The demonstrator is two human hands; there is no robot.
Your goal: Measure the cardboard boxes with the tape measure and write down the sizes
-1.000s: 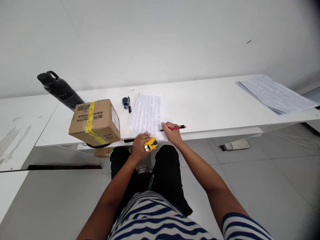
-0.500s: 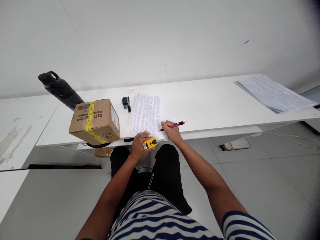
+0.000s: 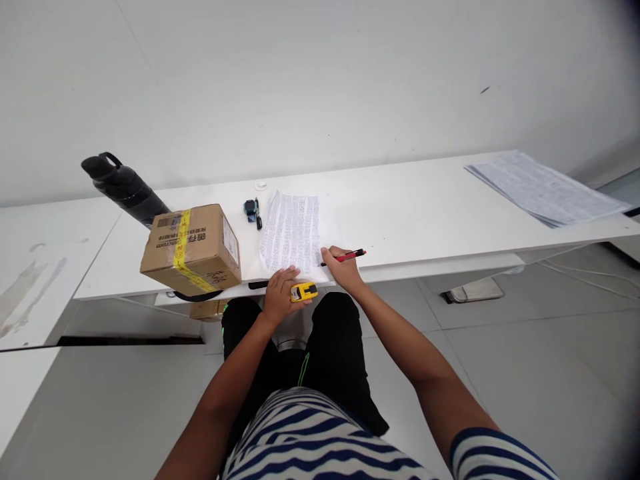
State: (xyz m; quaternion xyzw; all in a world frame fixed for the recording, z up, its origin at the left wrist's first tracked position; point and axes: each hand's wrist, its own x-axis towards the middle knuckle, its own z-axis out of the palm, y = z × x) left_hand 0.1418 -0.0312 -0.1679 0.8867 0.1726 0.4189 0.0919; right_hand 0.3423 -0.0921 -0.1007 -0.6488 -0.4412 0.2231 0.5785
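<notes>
My left hand [image 3: 281, 293] is closed on a small yellow and black tape measure [image 3: 304, 291] at the table's front edge, its fingertips near the bottom of a written sheet of paper [image 3: 291, 230]. In my right hand [image 3: 343, 268] is a red and black pen [image 3: 354, 255], gripped as for writing, with its tip pointing left at the sheet's lower right corner. Whether the tip touches the paper is too small to tell. Dense lines of marks cover most of the sheet.
A taped cardboard box [image 3: 193, 250] stands on the white table [image 3: 410, 207] at the left, before a black bottle [image 3: 125, 189]. Beyond the sheet's left edge lie a dark watch-like object [image 3: 251, 209] and a small white disc [image 3: 261, 186]. Stacked papers [image 3: 547, 188] lie far right.
The view has shifted slightly. The tape measure has turned a little in my left hand and now lies more level. My right hand still holds the pen near the sheet's lower right corner.
</notes>
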